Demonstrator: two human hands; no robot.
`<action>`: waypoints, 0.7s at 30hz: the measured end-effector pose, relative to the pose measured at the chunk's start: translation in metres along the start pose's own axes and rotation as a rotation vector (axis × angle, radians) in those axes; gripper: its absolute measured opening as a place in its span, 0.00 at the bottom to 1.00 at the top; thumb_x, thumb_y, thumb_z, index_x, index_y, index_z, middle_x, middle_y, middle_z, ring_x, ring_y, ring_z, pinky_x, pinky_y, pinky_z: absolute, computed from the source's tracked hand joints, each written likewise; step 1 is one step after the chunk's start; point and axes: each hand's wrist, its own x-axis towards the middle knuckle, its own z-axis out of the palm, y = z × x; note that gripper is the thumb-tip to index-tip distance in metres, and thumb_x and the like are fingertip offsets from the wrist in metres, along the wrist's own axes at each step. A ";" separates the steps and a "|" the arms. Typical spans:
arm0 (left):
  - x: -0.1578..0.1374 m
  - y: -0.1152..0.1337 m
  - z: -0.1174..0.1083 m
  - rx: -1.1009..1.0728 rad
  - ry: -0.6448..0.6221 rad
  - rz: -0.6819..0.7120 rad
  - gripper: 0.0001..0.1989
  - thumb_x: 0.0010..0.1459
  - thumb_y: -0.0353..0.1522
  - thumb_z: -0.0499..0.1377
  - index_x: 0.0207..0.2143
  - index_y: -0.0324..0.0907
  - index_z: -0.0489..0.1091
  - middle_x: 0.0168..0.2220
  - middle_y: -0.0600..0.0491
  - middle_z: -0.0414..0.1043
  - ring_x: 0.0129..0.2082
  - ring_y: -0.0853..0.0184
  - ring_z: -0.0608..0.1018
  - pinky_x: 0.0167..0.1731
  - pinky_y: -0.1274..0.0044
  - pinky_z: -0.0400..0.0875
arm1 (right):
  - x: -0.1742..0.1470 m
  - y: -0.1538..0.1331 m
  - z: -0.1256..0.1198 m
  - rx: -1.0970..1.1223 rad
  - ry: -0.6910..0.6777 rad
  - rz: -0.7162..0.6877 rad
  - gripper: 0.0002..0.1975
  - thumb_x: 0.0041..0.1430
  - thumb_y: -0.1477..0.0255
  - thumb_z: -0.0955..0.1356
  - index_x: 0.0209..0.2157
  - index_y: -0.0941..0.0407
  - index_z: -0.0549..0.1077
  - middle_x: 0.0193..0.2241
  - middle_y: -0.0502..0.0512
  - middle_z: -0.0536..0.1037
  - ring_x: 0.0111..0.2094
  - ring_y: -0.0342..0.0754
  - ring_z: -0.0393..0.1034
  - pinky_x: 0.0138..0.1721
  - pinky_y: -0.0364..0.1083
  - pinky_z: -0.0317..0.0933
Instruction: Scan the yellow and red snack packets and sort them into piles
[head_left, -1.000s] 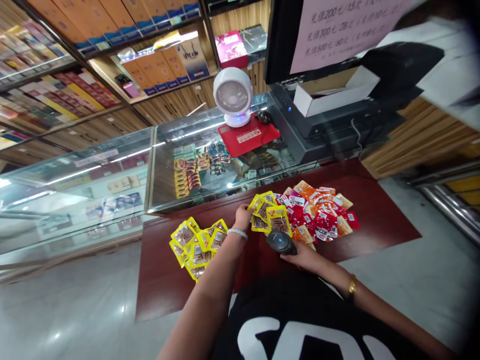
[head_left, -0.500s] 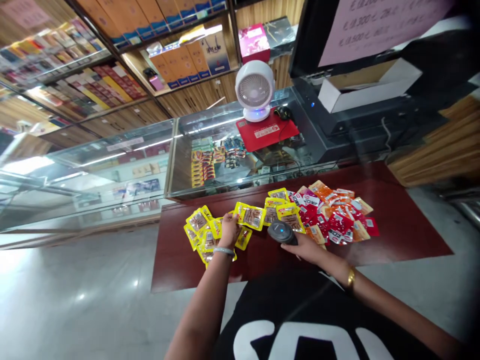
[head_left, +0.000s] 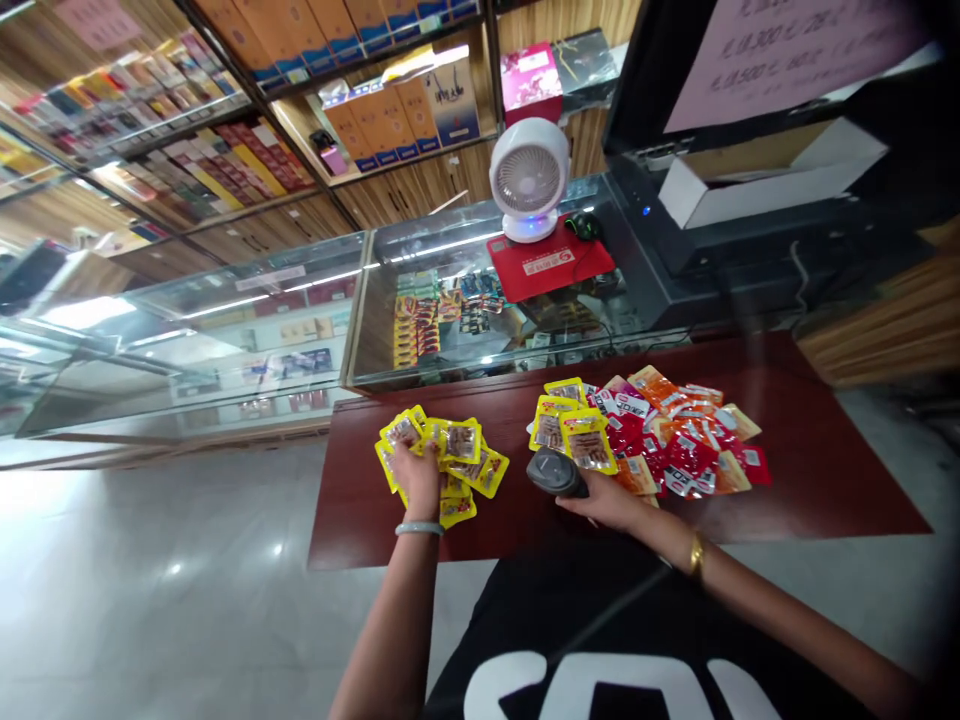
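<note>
My left hand point(head_left: 417, 478) is over the left pile of yellow snack packets point(head_left: 486, 472). Its fingers are closed on the edge of one yellow snack packet point(head_left: 460, 440), which lies across the top of that pile. In my right hand point(head_left: 611, 500) is a dark grey handheld barcode scanner point(head_left: 553, 470), its head pointing left. Beyond the scanner is a smaller group of yellow packets point(head_left: 589, 442). Touching that group on the right is a heap of red and orange packets point(head_left: 686, 445).
The dark red tabletop point(head_left: 832, 470) runs along a glass display counter point(head_left: 300, 290). On the counter stand a white fan point(head_left: 529, 170), a red mat point(head_left: 517, 275) with a mouse point(head_left: 583, 226), and a dark machine with an open white box point(head_left: 772, 185). Stocked shelves rise behind.
My left hand has moved left with a yellow packet, from the middle of the table onto the left pile. My right hand still holds the scanner. The camera view has shifted slightly.
</note>
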 end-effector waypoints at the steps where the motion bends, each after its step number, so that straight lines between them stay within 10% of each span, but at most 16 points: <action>1: 0.003 0.004 -0.001 0.090 0.065 0.077 0.17 0.55 0.36 0.59 0.46 0.41 0.66 0.46 0.44 0.71 0.50 0.55 0.72 0.53 0.61 0.65 | -0.002 0.004 -0.002 -0.013 0.010 0.009 0.26 0.51 0.59 0.74 0.51 0.56 0.75 0.49 0.60 0.81 0.51 0.63 0.74 0.56 0.60 0.64; 3: -0.001 0.019 0.013 0.130 0.011 0.208 0.16 0.56 0.35 0.59 0.47 0.41 0.67 0.48 0.43 0.71 0.53 0.55 0.71 0.56 0.62 0.63 | -0.008 0.011 -0.007 -0.030 0.033 0.031 0.27 0.51 0.59 0.74 0.51 0.56 0.75 0.50 0.60 0.80 0.52 0.63 0.74 0.56 0.61 0.64; 6: -0.027 0.054 0.061 0.003 -0.409 0.356 0.12 0.58 0.35 0.58 0.43 0.41 0.71 0.42 0.46 0.75 0.44 0.60 0.76 0.48 0.69 0.68 | -0.019 0.017 -0.014 -0.034 0.085 0.081 0.26 0.51 0.59 0.74 0.50 0.55 0.76 0.49 0.60 0.81 0.50 0.64 0.74 0.54 0.61 0.65; 11: -0.078 0.108 0.141 -0.034 -0.858 0.328 0.11 0.59 0.37 0.59 0.39 0.41 0.75 0.36 0.48 0.78 0.34 0.65 0.78 0.38 0.75 0.69 | -0.034 0.023 -0.023 -0.018 0.165 0.139 0.22 0.51 0.61 0.74 0.47 0.55 0.77 0.45 0.60 0.83 0.47 0.64 0.76 0.52 0.61 0.67; 21: -0.078 0.126 0.166 -0.048 -0.796 0.155 0.08 0.59 0.36 0.61 0.37 0.42 0.70 0.32 0.52 0.75 0.29 0.69 0.75 0.32 0.79 0.66 | -0.049 0.049 -0.029 0.006 0.205 0.111 0.25 0.50 0.61 0.74 0.50 0.56 0.76 0.48 0.60 0.81 0.51 0.64 0.74 0.56 0.61 0.64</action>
